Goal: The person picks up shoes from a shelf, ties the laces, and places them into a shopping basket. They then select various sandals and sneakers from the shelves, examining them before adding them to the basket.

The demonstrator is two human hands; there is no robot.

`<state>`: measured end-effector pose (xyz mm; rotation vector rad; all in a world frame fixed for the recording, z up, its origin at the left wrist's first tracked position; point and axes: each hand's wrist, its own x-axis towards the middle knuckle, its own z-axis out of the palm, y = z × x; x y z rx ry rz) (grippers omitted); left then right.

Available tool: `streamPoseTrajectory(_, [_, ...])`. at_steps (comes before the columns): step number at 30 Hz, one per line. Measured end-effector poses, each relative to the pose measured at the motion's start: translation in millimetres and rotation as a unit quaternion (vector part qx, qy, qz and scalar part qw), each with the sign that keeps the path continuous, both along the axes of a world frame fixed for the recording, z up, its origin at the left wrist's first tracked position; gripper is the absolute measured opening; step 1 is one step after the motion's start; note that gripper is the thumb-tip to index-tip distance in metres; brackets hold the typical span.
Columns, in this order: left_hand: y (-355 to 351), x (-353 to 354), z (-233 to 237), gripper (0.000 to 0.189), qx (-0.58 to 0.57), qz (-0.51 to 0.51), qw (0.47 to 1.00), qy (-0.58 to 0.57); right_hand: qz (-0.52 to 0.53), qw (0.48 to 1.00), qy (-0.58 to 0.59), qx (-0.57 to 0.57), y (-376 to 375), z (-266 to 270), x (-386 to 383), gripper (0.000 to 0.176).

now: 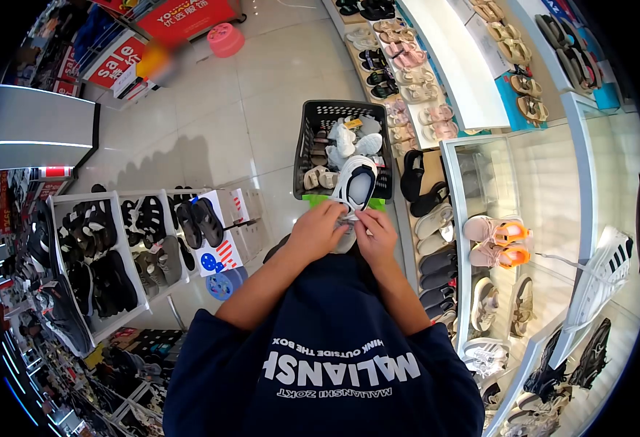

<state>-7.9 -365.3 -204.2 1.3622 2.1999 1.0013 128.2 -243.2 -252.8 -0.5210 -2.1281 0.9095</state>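
Note:
A white sneaker (357, 180) with a dark-edged opening and a grey insole is held in front of my body, its opening facing up. My left hand (321, 230) is closed on the left side of its near end. On the right, my right hand (374, 234) pinches the same end, around what look like white laces. The fingertips partly hide this part. Just beyond the sneaker is a dark grey plastic basket (304, 138) holding several shoes, pale crumpled stuffing (345, 138) and beige sandals (320, 178). Something bright green (316, 199) shows at the basket's near edge.
Shelves of sandals (407, 58) and lit cubbies with sneakers (496, 240) line the right. A white rack (120, 255) of dark shoes stands left. A pink stool (225, 40) and red sale signs (116, 62) are farther off on the tiled floor (269, 87). A blue stool (225, 285) sits near my left arm.

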Motion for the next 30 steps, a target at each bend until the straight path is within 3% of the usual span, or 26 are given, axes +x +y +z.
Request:
streamPoseTrajectory(3, [11.6, -2.7, -14.8, 0.018, -0.041, -0.022, 0.999, 0.003, -0.010, 0.995, -0.045, -0.090, -0.6, -1.0, 4.7, 0.023])
streamPoseTrajectory(6, [10.8, -3.0, -21.0, 0.012, 0.038, -0.037, 0.998, -0.032, -0.023, 0.992, -0.076, -0.101, 1.1, 3.9, 6.5, 0.020])
streamPoseTrajectory(15, [3.1, 5.8, -20.8, 0.015, 0.103, -0.057, 0.992, 0.048, 0.036, 0.997, -0.025, -0.059, 15.0, 3.8, -1.3, 0.020])
streamPoseTrajectory(27, [28.9, -2.7, -39.4, 0.015, 0.199, -0.009, 0.976, 0.091, 0.026, 0.984, -0.088, -0.156, 20.6, 9.7, -2.5, 0.020])
streamPoseTrajectory(30, [27.1, -3.0, -42.4, 0.018, 0.125, 0.009, 0.991, 0.040, 0.040, 0.979, -0.045, -0.194, 21.2, -4.7, -0.3, 0.024])
